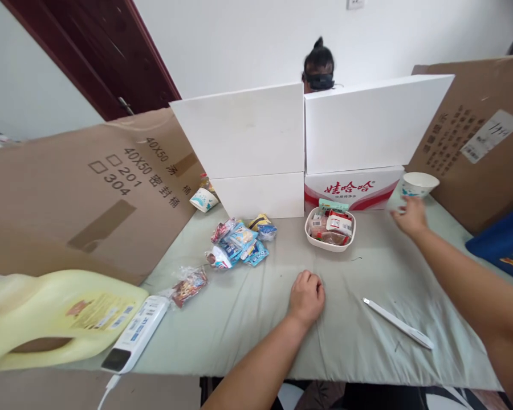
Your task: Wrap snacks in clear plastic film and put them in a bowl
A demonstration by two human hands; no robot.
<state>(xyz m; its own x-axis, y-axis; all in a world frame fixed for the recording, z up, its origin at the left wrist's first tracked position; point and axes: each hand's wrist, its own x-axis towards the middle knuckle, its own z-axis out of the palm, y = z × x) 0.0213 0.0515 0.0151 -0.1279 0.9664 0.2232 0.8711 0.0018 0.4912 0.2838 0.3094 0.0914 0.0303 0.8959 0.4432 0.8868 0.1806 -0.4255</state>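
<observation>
A row of white boxes [256,131] stands across the far side of the table [256,319], with another person's head [319,65] showing over the top. Tall cardboard [483,125] closes in the right side, just behind the paper cup [419,185], and a blue thing [507,239] sits near the edge there. To the cup's left is a bowl [330,247] of packets; further left lies a heap of snack bags [239,242]. A white knife [397,323] lies slantwise on the cloth, nearer the person.

The cup is at the far right corner, its wide mouth facing up and its long axis roughly upright. The right hand [412,216] is at its lower left side, blurred; I can't tell whether it grips. The left hand [308,297] rests mid-table, fingers curled under, and whatever they may hold is hidden.
</observation>
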